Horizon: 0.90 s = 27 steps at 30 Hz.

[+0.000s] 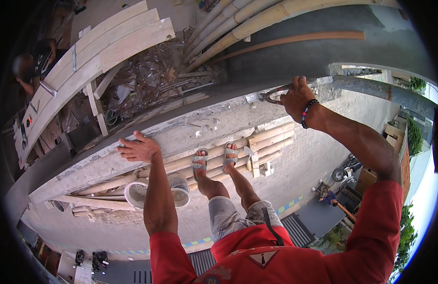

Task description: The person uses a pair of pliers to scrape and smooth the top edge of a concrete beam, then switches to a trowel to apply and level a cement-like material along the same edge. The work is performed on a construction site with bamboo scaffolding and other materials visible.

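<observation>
Holding a trowel-like tool (271, 96) by its dark curved handle in the right hand (297, 99), at the upper edge of a rough concrete beam (181, 137), with fingers curled round the grip. Partly hidden under the knuckles; hard to make out in full along the blade. Wearing a beaded bracelet (305, 113) on that wrist, with the forearm slanting in from a bent elbow at the right. Reaching forward with the left arm, nearly straight, and resting the left hand (139, 149) open on the beam with fingers spread; cannot tell what lies beneath the fingertips. Dressed in a red shirt (294, 265) with a printed triangular emblem and smaller print, cut off below. Standing in strapped sandals (200, 161) at bamboo poles (275, 137), close to two buckets (180, 189), partly covered by the left forearm. Beyond the beam, bordered by a smooth dark grey surface (275, 61) and, farther left, wooden planks (119, 42). Past those, near a co-worker (41, 57) in a dark shirt with pale lettering, dim at the rim.
</observation>
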Tool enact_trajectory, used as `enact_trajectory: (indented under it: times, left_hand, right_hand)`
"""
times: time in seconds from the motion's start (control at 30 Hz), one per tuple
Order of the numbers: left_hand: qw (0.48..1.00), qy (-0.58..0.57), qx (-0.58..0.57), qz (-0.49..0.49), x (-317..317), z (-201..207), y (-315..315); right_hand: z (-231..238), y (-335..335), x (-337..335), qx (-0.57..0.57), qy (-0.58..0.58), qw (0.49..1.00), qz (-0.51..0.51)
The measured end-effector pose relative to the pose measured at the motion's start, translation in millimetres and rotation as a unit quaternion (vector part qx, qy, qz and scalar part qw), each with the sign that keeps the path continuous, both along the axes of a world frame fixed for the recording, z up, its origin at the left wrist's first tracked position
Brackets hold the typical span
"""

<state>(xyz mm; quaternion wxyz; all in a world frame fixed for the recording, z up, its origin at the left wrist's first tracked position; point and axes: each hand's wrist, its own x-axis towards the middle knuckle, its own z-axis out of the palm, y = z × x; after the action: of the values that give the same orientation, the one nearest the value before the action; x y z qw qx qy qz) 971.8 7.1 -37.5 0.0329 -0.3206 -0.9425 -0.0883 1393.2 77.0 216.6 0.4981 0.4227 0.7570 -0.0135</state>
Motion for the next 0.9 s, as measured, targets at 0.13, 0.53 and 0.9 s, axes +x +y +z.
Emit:
enact_trajectory:
  times: [0.13, 0.53, 0.9]
  left_hand:
    - [1.000, -0.005, 0.000, -0.003, -2.3, 1.4, -0.7]
    - [1.000, -0.021, -0.005, 0.002, -0.3, 4.4, 0.5]
    - [0.999, -0.031, -0.007, 0.004, 0.6, 10.1, 1.9]
  right_hand:
    - [1.5, -0.7, -6.2, 0.005, -0.004, 0.999, -0.044]
    - [0.8, 7.8, -26.5, -0.061, -0.018, 0.992, -0.111]
    - [-10.0, 8.4, 47.2, -0.100, 0.058, 0.990, -0.086]
